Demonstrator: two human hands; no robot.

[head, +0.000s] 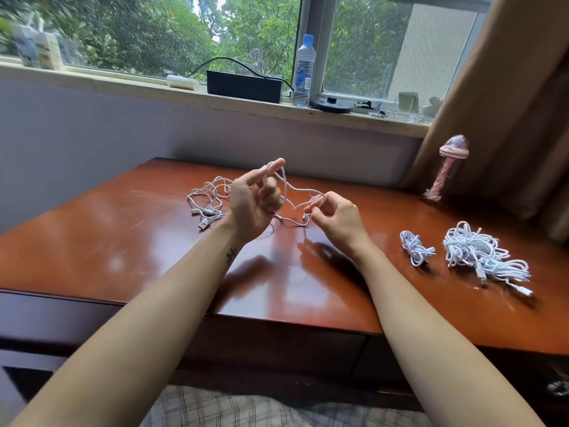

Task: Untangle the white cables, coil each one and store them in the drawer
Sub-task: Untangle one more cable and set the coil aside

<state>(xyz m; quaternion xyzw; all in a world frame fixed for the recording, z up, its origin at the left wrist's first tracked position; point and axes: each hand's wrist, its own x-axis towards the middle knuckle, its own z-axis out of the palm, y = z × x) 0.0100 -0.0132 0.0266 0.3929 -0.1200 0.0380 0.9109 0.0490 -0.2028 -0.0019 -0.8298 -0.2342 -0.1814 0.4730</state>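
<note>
A white cable (pixel 291 192) stretches in the air between both hands above the reddish-brown desk (pixel 138 241). My left hand (pixel 252 204) holds it looped over the raised fingers, palm toward me. My right hand (pixel 335 217) pinches the other part of the same cable between thumb and fingertips. A loose tangle of white cables (pixel 207 197) lies on the desk just left of my left hand. A small coiled cable (pixel 415 248) and a larger pile of coiled white cables (pixel 480 254) lie at the right. A drawer front (pixel 277 343) runs below the desk edge.
A pink bottle (pixel 448 167) stands at the desk's back right by a brown curtain (pixel 508 103). On the windowsill sit a black box (pixel 243 86), a water bottle (pixel 303 69) and small items. A dark opening (pixel 27 380) shows at lower left.
</note>
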